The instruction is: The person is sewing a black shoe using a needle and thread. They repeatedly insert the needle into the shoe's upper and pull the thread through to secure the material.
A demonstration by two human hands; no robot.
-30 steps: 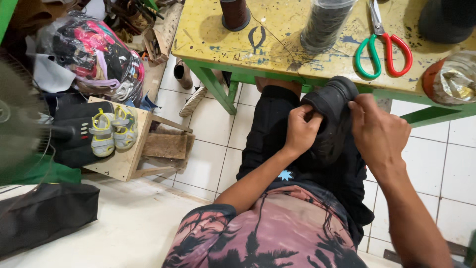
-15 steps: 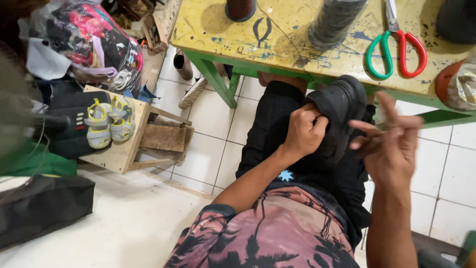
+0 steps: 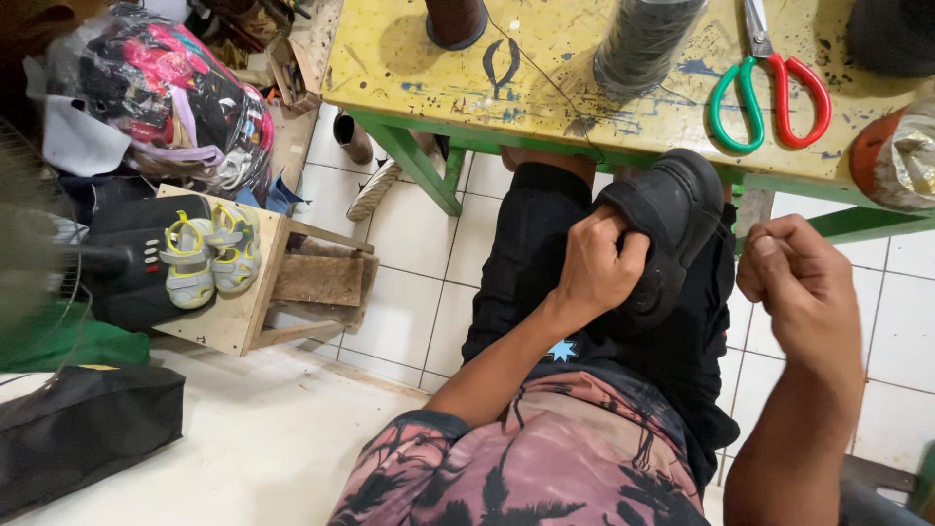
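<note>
Head view, the only one supplied: the left hand [image 3: 596, 265] is closed around a black shoe [image 3: 672, 219], fingers curled over its upper edge, pinning it against the person's lap so that it sits steady with the toe pointing toward 1 o'clock, just under the near edge of the yellow worktable [image 3: 545, 88]. The right hand [image 3: 794, 292] is at 3 o'clock from the shoe, clear of it, drawn into a loose fist with the fingertips pinched together; whether anything is held in the pinch cannot be told, as nothing shows there at this size. A thin thread [image 3: 545, 83] runs across the tabletop from about 11 o'clock down toward the table edge above the shoe; its far end is not traceable. On the table, at 12 o'clock from the shoe, stands a dark spool of thread [image 3: 645, 44], with a brown spool [image 3: 456, 19] to its 9 o'clock; scissors with one green and one red handle [image 3: 769, 93] lie at 1 o'clock, within easy reach of the right hand. A round tin [image 3: 891, 156] sits at the table's right edge. At 9 o'clock, well apart, a pair of small grey and yellow sandals [image 3: 206, 255] rests on a wooden stool [image 3: 243, 312], beside a clear bag of shoes [image 3: 166, 97]. A black bag [image 3: 83, 433] lies at 8 o'clock.
</note>
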